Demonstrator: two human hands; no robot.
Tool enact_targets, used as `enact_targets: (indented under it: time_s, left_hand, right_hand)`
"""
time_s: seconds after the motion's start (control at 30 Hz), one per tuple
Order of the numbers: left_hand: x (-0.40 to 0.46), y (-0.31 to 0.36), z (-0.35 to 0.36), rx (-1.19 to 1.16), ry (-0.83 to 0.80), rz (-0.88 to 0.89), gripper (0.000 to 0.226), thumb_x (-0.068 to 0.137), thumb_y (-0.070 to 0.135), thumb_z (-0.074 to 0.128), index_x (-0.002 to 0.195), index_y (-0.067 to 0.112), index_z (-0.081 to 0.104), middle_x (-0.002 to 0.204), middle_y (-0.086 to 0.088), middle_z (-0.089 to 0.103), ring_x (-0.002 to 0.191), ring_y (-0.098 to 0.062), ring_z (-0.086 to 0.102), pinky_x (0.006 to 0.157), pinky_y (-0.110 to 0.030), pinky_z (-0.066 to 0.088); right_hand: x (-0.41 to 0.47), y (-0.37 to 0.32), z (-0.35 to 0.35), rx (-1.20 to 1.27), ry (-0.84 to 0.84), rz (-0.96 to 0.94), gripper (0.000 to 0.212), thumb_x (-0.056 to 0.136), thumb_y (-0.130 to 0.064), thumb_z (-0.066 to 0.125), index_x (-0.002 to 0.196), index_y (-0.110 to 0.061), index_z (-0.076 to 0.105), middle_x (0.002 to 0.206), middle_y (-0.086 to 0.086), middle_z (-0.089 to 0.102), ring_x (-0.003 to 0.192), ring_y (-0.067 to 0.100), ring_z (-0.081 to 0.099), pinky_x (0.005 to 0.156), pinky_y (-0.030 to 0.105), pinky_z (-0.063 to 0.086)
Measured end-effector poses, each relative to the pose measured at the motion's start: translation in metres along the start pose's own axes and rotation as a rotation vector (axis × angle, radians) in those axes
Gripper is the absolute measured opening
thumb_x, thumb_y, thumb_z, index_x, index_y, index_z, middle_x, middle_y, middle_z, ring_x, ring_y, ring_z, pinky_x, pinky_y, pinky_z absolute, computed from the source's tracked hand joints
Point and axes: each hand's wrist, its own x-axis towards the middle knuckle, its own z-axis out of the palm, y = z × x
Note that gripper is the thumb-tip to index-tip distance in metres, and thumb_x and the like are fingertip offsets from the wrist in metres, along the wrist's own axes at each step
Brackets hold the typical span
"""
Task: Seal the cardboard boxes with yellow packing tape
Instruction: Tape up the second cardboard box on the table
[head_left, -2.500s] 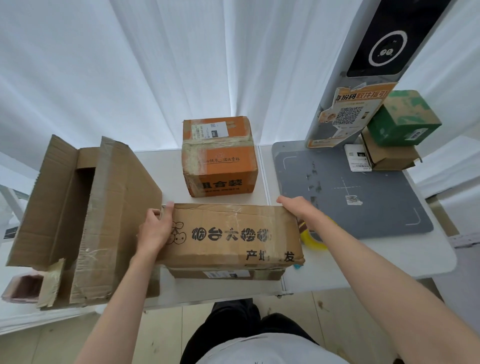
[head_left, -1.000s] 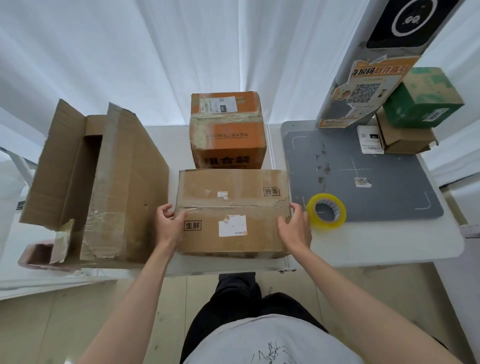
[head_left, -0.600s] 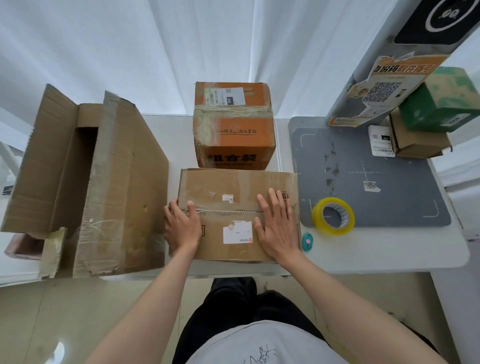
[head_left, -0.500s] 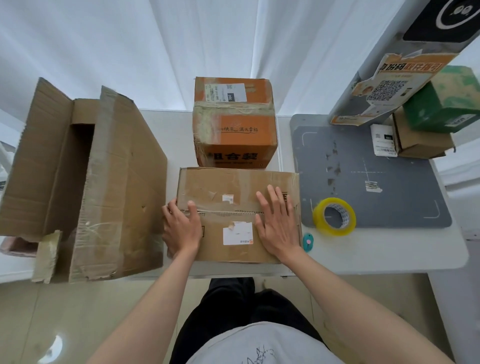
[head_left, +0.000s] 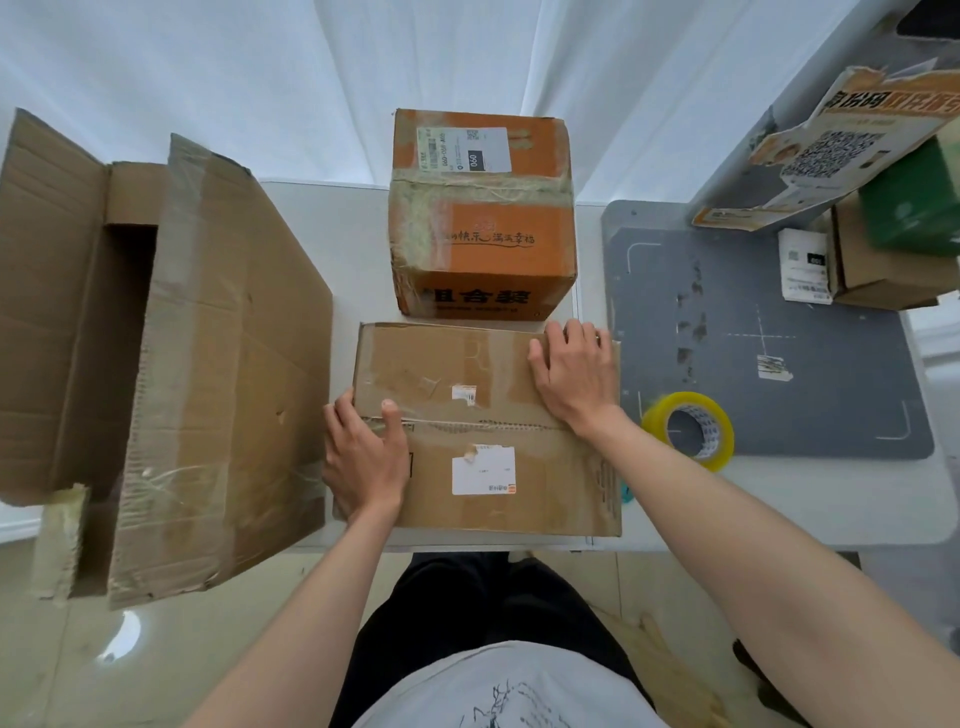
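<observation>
A flat brown cardboard box (head_left: 488, 467) lies at the table's front edge, its two top flaps meeting in a seam across the middle. My left hand (head_left: 363, 457) presses flat on the box's left end, thumb on the seam. My right hand (head_left: 574, 374) rests on the far right corner, fingers curled over the back edge. A roll of yellow packing tape (head_left: 688, 430) lies flat on the grey mat, just right of the box, untouched. Behind the brown box stands an orange box (head_left: 483, 218) with old tape over it.
A large open cardboard box (head_left: 171, 364) lies on its side at the left. A grey mat (head_left: 769, 332) covers the table's right part. A small brown box (head_left: 883, 265), a green box (head_left: 914, 208) and a QR-code sign (head_left: 831, 150) sit far right. A teal object (head_left: 626, 493) peeks beside the box.
My right hand has slid from the middle of the box top to its far right corner. My left hand stays on the left end. The box has not moved.
</observation>
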Motion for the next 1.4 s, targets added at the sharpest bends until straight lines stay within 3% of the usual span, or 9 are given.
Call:
enact_targets:
  time_s: [0.33,0.47,0.6,0.73,0.87,0.97,1.17,1.27,1.4]
  left_hand:
    - [-0.002,0.001,0.002,-0.001,0.009,-0.002,0.056,0.092,0.056,0.039,0.129,0.015,0.049,0.123,-0.009,0.057,0.102,-0.033,0.061,0.068,-0.035,0.039]
    - [-0.002,0.001,0.002,-0.001,0.0,-0.02,0.055,0.091,0.056,0.039,0.129,0.016,0.048,0.124,-0.007,0.057,0.101,-0.031,0.061,0.067,-0.033,0.036]
    - [0.0,0.006,-0.003,-0.006,-0.011,-0.038,0.055,0.089,0.056,0.041,0.127,0.016,0.049,0.124,-0.006,0.056,0.101,-0.03,0.06,0.068,-0.034,0.037]
    - [0.009,0.01,-0.007,-0.087,-0.087,-0.133,0.058,0.088,0.061,0.039,0.125,0.017,0.049,0.123,-0.003,0.053,0.104,-0.028,0.057,0.075,-0.036,0.038]
    - [0.047,0.032,-0.009,-0.158,-0.259,-0.27,0.073,0.095,0.066,0.042,0.15,0.018,0.039,0.149,-0.01,0.048,0.131,-0.031,0.047,0.103,-0.047,0.039]
    - [0.072,0.057,-0.012,-0.328,-0.369,-0.434,0.075,0.093,0.072,0.038,0.139,0.014,0.051,0.132,-0.008,0.057,0.117,-0.03,0.053,0.099,-0.046,0.043]
    - [0.068,0.084,-0.037,-0.464,-0.323,-0.385,0.072,0.079,0.086,0.045,0.113,0.022,0.05,0.101,0.005,0.053,0.103,-0.024,0.05,0.088,-0.043,0.042]
    - [0.066,0.091,-0.058,-0.552,-0.285,-0.368,0.072,0.078,0.088,0.047,0.109,0.024,0.047,0.098,0.007,0.049,0.097,-0.02,0.047,0.082,-0.041,0.037]
    - [0.054,0.095,-0.082,-0.654,-0.159,-0.306,0.064,0.071,0.087,0.055,0.095,0.028,0.049,0.095,0.008,0.053,0.082,-0.008,0.048,0.064,-0.03,0.032]
  right_hand:
    - [0.024,0.001,-0.004,0.137,0.025,0.019,0.051,0.108,-0.041,0.031,0.068,-0.02,0.054,0.064,0.0,0.061,0.057,0.014,0.047,0.066,0.033,0.045]
    - [0.034,0.003,-0.011,0.15,0.003,0.05,0.061,0.108,-0.042,0.036,0.052,-0.019,0.045,0.045,-0.012,0.032,0.041,0.002,0.031,0.047,0.021,0.019]
    - [0.044,0.004,-0.012,0.16,-0.074,0.082,0.067,0.108,-0.045,0.035,0.048,-0.018,0.043,0.045,-0.006,0.036,0.042,0.006,0.033,0.048,0.025,0.021]
    - [0.058,0.035,-0.022,0.343,-0.175,0.509,0.052,0.102,-0.042,0.041,0.067,-0.015,0.07,0.072,-0.001,0.067,0.07,0.02,0.058,0.072,0.033,0.044]
    - [0.039,0.064,-0.039,0.686,-0.517,0.869,0.035,0.095,-0.046,0.05,0.096,-0.013,0.062,0.095,0.01,0.067,0.087,0.029,0.065,0.071,0.039,0.056]
    - [0.025,0.058,-0.046,0.939,-0.674,0.949,0.03,0.098,-0.042,0.044,0.095,-0.015,0.055,0.084,0.01,0.064,0.077,0.026,0.065,0.066,0.035,0.053]
    - [0.002,0.058,-0.074,0.989,-0.404,1.015,0.013,0.087,-0.026,0.044,0.079,-0.018,0.05,0.069,0.005,0.05,0.065,0.022,0.05,0.063,0.033,0.039]
    - [-0.011,0.055,-0.099,0.981,-0.25,0.928,0.017,0.084,-0.022,0.045,0.088,-0.016,0.061,0.084,0.004,0.057,0.078,0.025,0.052,0.071,0.038,0.039]
    - [-0.035,0.043,-0.132,0.982,-0.013,0.78,0.03,0.093,-0.022,0.047,0.115,-0.026,0.066,0.094,-0.011,0.065,0.089,0.006,0.059,0.064,0.027,0.043]
